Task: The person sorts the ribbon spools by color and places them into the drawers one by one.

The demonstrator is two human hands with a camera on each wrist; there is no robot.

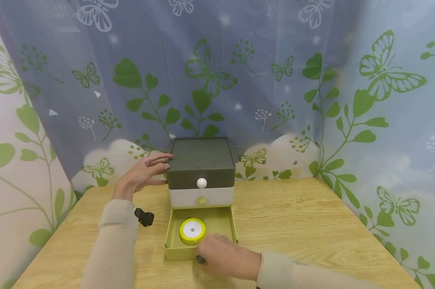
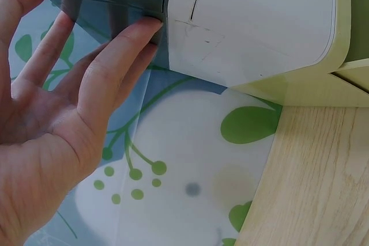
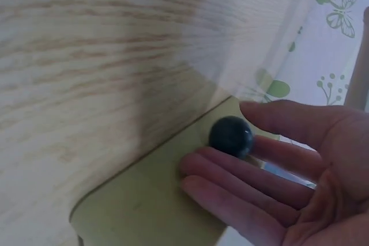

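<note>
A stacked drawer box (image 1: 203,154) stands on the table, with a dark green top tier, a white middle tier and a yellow-green bottom drawer (image 1: 217,226) pulled out. Inside that drawer lies a yellow spool (image 1: 192,230) with a white centre. My left hand (image 1: 145,172) rests its spread fingertips against the left side of the dark tier, as the left wrist view also shows. At the drawer's front is my right hand (image 1: 226,257), its fingers around a dark round knob (image 3: 231,136). The thumb lies close beside the knob in the right wrist view.
The wooden table (image 1: 282,216) extends to both sides of the box. A curtain (image 1: 210,72) printed with leaves and butterflies hangs behind it. A white knob (image 1: 201,183) and a yellow-green knob (image 1: 202,200) stick out from the upper tiers. A small black device (image 1: 144,217) sits at the left wrist.
</note>
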